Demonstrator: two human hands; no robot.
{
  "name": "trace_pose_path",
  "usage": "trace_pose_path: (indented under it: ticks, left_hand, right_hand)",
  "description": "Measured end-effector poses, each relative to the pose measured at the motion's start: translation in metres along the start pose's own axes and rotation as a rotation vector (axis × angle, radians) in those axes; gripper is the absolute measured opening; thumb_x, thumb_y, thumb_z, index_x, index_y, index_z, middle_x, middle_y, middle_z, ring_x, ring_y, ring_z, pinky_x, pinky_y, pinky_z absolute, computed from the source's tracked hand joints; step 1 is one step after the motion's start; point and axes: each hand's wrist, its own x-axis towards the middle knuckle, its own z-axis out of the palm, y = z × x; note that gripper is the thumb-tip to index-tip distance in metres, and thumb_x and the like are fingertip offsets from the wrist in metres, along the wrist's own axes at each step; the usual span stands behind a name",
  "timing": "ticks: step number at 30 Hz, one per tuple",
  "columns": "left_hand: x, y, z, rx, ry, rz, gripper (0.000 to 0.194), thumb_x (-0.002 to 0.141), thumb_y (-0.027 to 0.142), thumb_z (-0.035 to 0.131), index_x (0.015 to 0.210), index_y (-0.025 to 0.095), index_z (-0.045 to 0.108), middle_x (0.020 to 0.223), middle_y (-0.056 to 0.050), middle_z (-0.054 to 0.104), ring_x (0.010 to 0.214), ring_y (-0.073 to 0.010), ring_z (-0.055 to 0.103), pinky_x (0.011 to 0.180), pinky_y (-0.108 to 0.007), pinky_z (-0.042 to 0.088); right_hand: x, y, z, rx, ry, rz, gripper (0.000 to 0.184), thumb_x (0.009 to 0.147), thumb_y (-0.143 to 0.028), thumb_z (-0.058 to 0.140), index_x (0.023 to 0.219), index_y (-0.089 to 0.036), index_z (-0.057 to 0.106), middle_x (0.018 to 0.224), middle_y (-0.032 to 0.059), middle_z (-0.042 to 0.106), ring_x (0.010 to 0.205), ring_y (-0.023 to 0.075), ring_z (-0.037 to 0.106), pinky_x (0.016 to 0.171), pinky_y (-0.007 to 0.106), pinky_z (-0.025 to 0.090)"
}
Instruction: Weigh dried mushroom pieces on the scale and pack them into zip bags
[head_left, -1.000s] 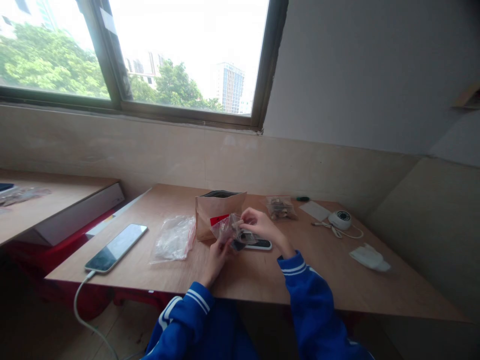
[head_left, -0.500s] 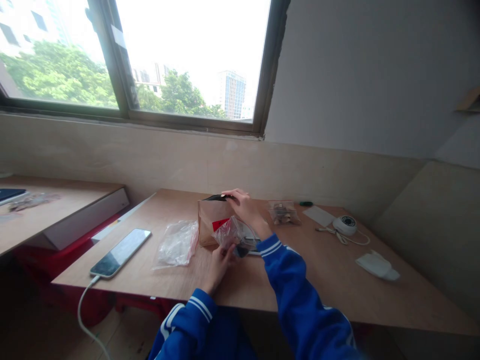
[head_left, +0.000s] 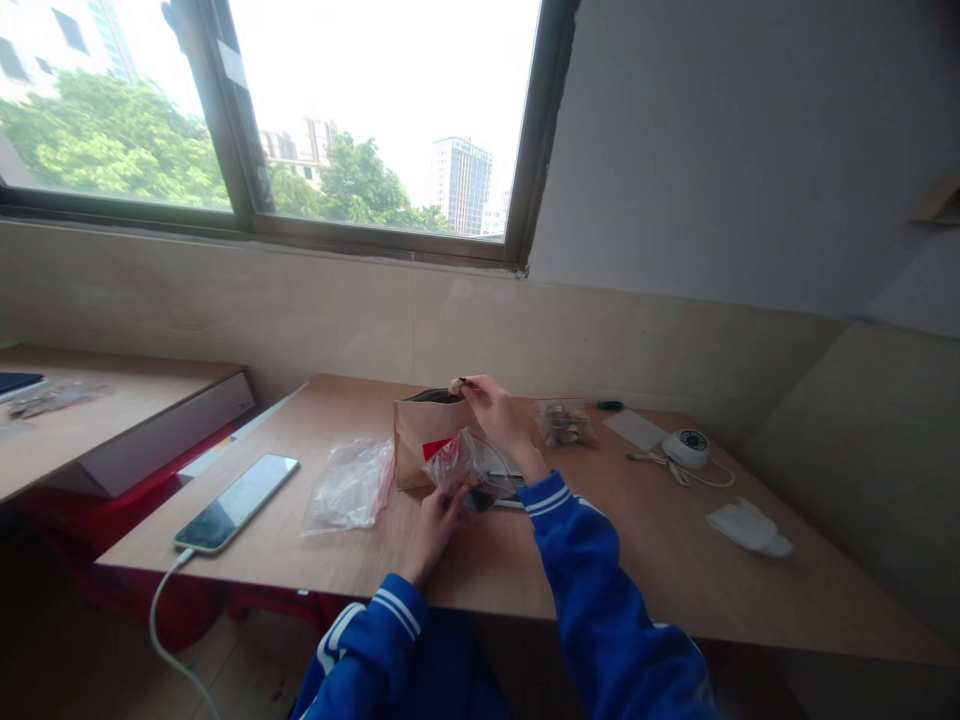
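Observation:
My right hand (head_left: 496, 412) is closed at the fingertips on a small brownish piece (head_left: 456, 386), too small to name surely. It is held at the open top of a brown paper bag (head_left: 409, 450), which stands upright and looks dark inside. My left hand (head_left: 436, 525) pinches a clear plastic bag (head_left: 455, 458) with a red patch, in front of the paper bag. What lies in the clear bag is hard to make out. Behind my hands a flat pale object (head_left: 508, 484) with a dark part lies partly hidden. Several clear zip bags (head_left: 349, 487) lie flat to the left.
A phone (head_left: 238, 503) with a charging cable (head_left: 156, 610) lies at the left. At the back right are a zip bag of brown pieces (head_left: 568, 424), a white card (head_left: 636, 432), and a white dome camera (head_left: 686, 450) with its cord. Crumpled white wrapping (head_left: 750, 528) lies at the right.
The small brownish piece now shows in my right fingertips, where none showed before. My right hand has turned slightly at the paper bag's opening. The left hand keeps its grip.

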Motion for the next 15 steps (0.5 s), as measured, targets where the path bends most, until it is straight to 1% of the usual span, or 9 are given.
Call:
trace_pose_path:
  ticks: [2,4,6,7,9,10,11,13,15]
  left_hand:
    - [0.0,-0.001,0.0,-0.017,0.001,-0.009,0.048,0.082,0.05,0.053,0.112,0.014,0.063,0.09,-0.008,0.072,0.065,-0.019,0.065,0.055,-0.027,0.051]
    - [0.0,-0.001,0.0,-0.028,0.007,-0.007,0.047,0.082,0.05,0.054,0.11,0.014,0.064,0.092,-0.008,0.071,0.068,-0.0199,0.065,0.055,-0.027,0.051]
    - [0.0,-0.002,0.0,-0.035,0.007,-0.006,0.046,0.082,0.05,0.054,0.11,0.014,0.064,0.092,-0.008,0.071,0.069,-0.0202,0.065,0.056,-0.027,0.051]
    - [0.0,-0.002,0.0,-0.037,0.004,-0.01,0.046,0.082,0.05,0.053,0.111,0.014,0.064,0.091,-0.008,0.072,0.068,-0.02,0.065,0.056,-0.027,0.051]
    - [0.0,-0.002,-0.001,-0.041,0.003,-0.014,0.047,0.082,0.049,0.053,0.112,0.015,0.063,0.089,-0.008,0.072,0.066,-0.0195,0.065,0.056,-0.027,0.051]
    - [0.0,-0.001,-0.001,-0.041,0.005,-0.01,0.046,0.082,0.049,0.053,0.112,0.015,0.063,0.089,-0.008,0.072,0.067,-0.0196,0.065,0.057,-0.028,0.051]
    - [0.0,-0.001,-0.001,-0.04,0.01,-0.001,0.045,0.082,0.049,0.053,0.111,0.015,0.063,0.091,-0.008,0.072,0.069,-0.0198,0.065,0.058,-0.028,0.052]
    - [0.0,0.001,-0.001,-0.027,0.023,0.011,0.042,0.082,0.048,0.053,0.107,0.015,0.065,0.091,-0.007,0.072,0.071,-0.0204,0.066,0.06,-0.028,0.051]
    - [-0.001,0.003,-0.002,0.0,0.03,0.006,0.039,0.083,0.047,0.053,0.102,0.016,0.066,0.086,-0.007,0.072,0.069,-0.0203,0.066,0.059,-0.027,0.051]
  right_hand:
    - [-0.001,-0.001,-0.001,-0.036,-0.039,-0.01,0.019,0.092,-0.026,0.049,0.097,-0.021,0.066,0.098,0.0055,0.064,0.094,0.0172,0.06,0.087,0.03,0.047]
    - [-0.002,-0.006,-0.004,-0.081,-0.074,-0.025,0.021,0.09,-0.023,0.051,0.107,-0.022,0.064,0.109,0.0065,0.062,0.104,0.0182,0.057,0.094,0.032,0.044]
    - [-0.004,-0.012,-0.011,-0.121,-0.036,-0.018,0.035,0.086,-0.023,0.057,0.12,-0.022,0.057,0.121,0.0078,0.057,0.116,0.02,0.05,0.103,0.035,0.037]
    - [-0.006,-0.015,-0.016,-0.133,0.004,-0.001,0.039,0.084,-0.023,0.059,0.123,-0.021,0.055,0.124,0.0083,0.055,0.119,0.0207,0.048,0.105,0.036,0.035]
    - [-0.011,-0.018,-0.027,-0.114,0.06,0.061,0.032,0.085,-0.022,0.055,0.117,-0.02,0.058,0.117,0.0081,0.059,0.112,0.0201,0.052,0.101,0.036,0.039]
    - [-0.016,-0.018,-0.032,-0.089,0.034,0.103,0.026,0.086,-0.021,0.051,0.11,-0.019,0.061,0.11,0.007,0.062,0.105,0.0189,0.056,0.095,0.034,0.043]
    - [-0.021,-0.017,-0.037,-0.06,-0.042,0.149,0.023,0.087,-0.019,0.047,0.103,-0.019,0.064,0.101,0.0054,0.065,0.096,0.0176,0.06,0.089,0.031,0.047]
    - [-0.034,-0.012,-0.044,-0.039,-0.297,0.248,0.023,0.086,-0.017,0.045,0.089,-0.018,0.068,0.086,0.0029,0.068,0.082,0.016,0.062,0.076,0.027,0.049]
    - [-0.049,-0.005,-0.046,-0.096,-0.506,0.342,0.022,0.083,-0.013,0.048,0.082,-0.017,0.069,0.08,0.0029,0.069,0.076,0.0164,0.063,0.072,0.026,0.049]
